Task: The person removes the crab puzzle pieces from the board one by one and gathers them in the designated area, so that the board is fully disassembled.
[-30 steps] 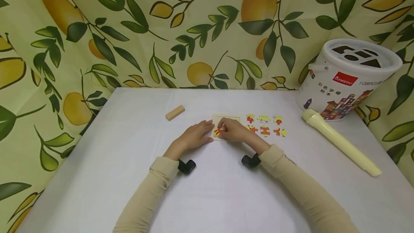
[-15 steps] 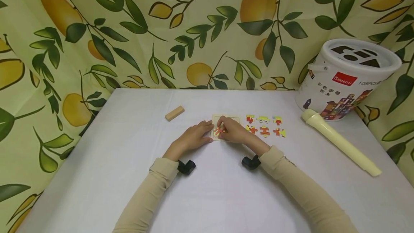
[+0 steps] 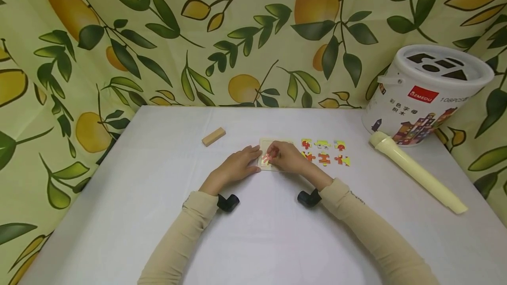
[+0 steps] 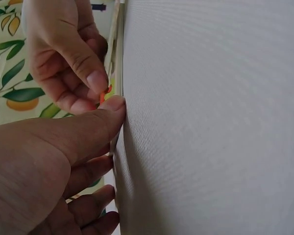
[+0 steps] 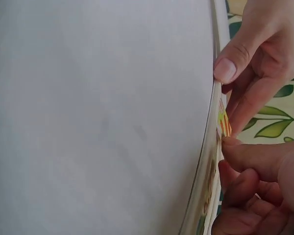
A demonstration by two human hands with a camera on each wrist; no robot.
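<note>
Right hand (image 3: 287, 157) pinches puzzle piece (image 5: 226, 126)

The left hand (image 3: 236, 165), thumb and fingers spread, touches the board's (image 3: 264, 145) left edge; the piece is at the board, between the hands. Loose pieces (image 3: 324, 159) lie right of the right hand. Farther, a wooden block (image 3: 214, 137) beyond the left, a white bucket (image 3: 412, 111) beyond the right.

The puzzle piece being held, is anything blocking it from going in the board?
Nothing visible. The right grip pinches the piece at the board; the left grip is at its left edge; loose pieces lie beside it.
</note>
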